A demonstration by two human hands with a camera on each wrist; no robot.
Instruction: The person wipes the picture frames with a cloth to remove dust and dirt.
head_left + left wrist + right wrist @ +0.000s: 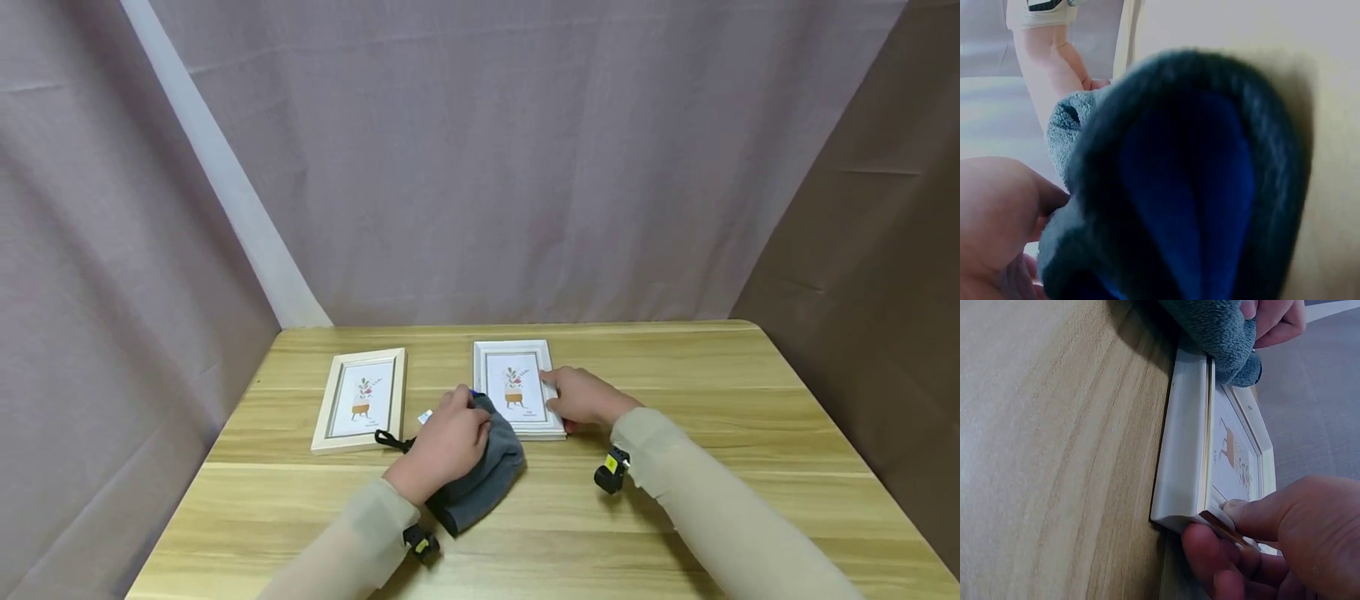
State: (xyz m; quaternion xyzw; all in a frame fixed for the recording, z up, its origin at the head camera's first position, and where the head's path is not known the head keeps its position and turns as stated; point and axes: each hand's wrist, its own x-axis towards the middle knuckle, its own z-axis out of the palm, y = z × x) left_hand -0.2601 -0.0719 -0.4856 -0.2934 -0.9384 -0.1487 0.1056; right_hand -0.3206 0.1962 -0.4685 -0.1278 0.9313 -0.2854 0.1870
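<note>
My left hand [448, 442] grips a bunched grey plush cloth [491, 467] with dark edging, a black loop and a small white tag. In the left wrist view the cloth [1279, 169] folds open toward the camera and shows a blue inner side. The cloth overlaps the lower left part of a white picture frame [536, 429], which lies face up with a plant print. At that frame's right edge is my right hand [588, 396]. The right wrist view shows its thumb [1250, 515] on the frame's face and its fingers curled at the side.
A cream picture frame [322, 429] with a similar plant print lies face up to the left. Both frames are on a wooden table [675, 367], whose far edge meets a grey curtain [480, 167]. A brown curtain [862, 292] hangs on the right.
</note>
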